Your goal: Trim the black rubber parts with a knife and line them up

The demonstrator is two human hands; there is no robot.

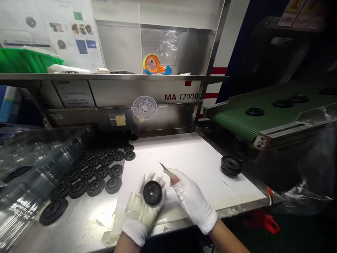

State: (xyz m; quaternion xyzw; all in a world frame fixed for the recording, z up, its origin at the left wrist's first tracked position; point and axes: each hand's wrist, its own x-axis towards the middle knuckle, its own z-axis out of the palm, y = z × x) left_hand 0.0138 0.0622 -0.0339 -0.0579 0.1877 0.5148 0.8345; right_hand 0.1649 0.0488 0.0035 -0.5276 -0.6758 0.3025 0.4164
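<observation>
My left hand [140,212], in a white glove with tape round the palm, holds a round black plastic wheel [152,193] with a central hub, its face turned up. My right hand [193,198], also gloved but with the thumb bare, grips a slim craft knife [166,169]. The knife's pointed blade aims up and to the left, apart from the wheel. Both hands are above the white sheet [181,151] on the bench. To the left, rows of similar black wheels [96,187] lie on the metal surface.
A stack of black wheels [231,166] stands at the sheet's right side. Clear plastic trays [52,175] lean at the left. A green conveyor belt [237,121] carries more wheels at the right. Behind are a small fan [144,108] and a shelf [118,77] with a tape roll [151,64].
</observation>
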